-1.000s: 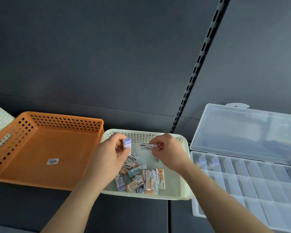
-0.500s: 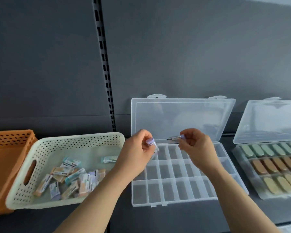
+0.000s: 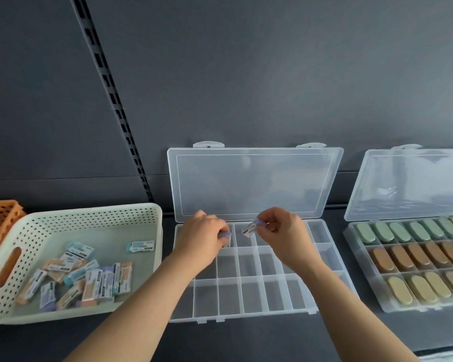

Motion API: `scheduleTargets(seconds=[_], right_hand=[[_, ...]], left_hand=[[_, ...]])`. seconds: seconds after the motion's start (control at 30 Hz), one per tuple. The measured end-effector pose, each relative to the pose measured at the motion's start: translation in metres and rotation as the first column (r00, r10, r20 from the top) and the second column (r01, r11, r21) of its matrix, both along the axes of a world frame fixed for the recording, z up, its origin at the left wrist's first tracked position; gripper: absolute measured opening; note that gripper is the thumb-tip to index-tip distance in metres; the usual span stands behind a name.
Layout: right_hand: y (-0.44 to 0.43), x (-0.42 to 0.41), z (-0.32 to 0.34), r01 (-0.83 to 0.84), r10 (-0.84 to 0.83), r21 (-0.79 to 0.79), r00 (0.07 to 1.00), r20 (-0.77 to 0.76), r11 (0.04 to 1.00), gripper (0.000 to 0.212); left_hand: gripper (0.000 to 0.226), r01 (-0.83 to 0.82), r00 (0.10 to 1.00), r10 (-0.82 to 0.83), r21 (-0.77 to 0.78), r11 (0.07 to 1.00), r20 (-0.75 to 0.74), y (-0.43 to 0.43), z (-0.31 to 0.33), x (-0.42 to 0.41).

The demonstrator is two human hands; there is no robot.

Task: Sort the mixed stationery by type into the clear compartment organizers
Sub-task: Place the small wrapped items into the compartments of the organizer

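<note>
Dark shelf, clear organizer: left hand pinches a purple eraser, right hand a labelled eraser, print unreadable.

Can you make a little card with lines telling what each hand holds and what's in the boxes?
left hand: pinches a purple eraser low over the back row of the middle organizer
right hand: pinches a second purple eraser above the same row
middle organizer: lid open
white basket: pile of wrapped erasers
right organizer: lid open, green, brown and yellow ovals in rows
</note>
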State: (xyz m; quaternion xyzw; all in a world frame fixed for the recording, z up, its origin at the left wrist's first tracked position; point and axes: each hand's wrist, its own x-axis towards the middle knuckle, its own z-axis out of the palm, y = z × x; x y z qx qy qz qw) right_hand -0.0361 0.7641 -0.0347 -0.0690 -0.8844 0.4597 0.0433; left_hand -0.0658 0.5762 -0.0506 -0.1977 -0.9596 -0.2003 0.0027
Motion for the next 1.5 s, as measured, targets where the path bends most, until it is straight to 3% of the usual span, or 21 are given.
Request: scheduleTargets(seconds=[0.23, 0.37, 0.63, 0.87, 1.1, 1.3, 1.4, 1.5], right_hand=[[-0.011, -0.006, -0.012, -0.168, 0.170, 0.322, 0.985, 0.022, 0.932, 0.007], [-0.015, -0.007, -0.018, -0.211, 0.207, 0.416, 0.977, 0.055, 0.885, 0.010], [-0.014, -0.006, -0.016, -0.196, 0.202, 0.436, 0.979, 0.032, 0.879, 0.015], [-0.036, -0.005, 0.013, -0.209, 0.247, 0.448, 0.969, -0.028, 0.869, 0.031], [-0.134, -0.012, 0.036, -0.420, 0.468, 0.338, 0.881, -0.070, 0.842, 0.027], [-0.207, -0.025, 0.021, -0.570, 0.557, 0.267, 0.820, 0.129, 0.777, 0.032], [-0.224, -0.037, 0.011, -0.597, 0.534, 0.343, 0.802, 0.269, 0.725, 0.037], [-0.238, -0.050, 0.007, -0.614, 0.490, 0.441, 0.789, 0.371, 0.654, 0.039]], left_hand=[[0.026, 0.003, 0.999, -0.004, -0.021, 1.000, -0.040, -0.002, 0.000, 0.002], [0.029, 0.011, 0.999, -0.012, -0.014, 1.000, -0.053, -0.003, 0.001, 0.003], [0.037, 0.024, 0.997, -0.021, 0.042, 0.999, -0.074, -0.014, 0.009, 0.007], [0.026, -0.079, 0.987, 0.104, 0.192, 0.978, -0.123, -0.059, 0.032, 0.025], [0.032, -0.291, 0.953, 0.299, 0.127, 0.948, -0.047, -0.166, 0.040, 0.036], [0.035, -0.395, 0.913, 0.386, 0.053, 0.917, 0.131, -0.238, 0.023, 0.025], [0.042, -0.413, 0.897, 0.405, 0.010, 0.910, 0.179, -0.254, 0.012, 0.014], [0.049, -0.413, 0.871, 0.431, -0.126, 0.902, 0.236, -0.259, 0.002, 0.003]])
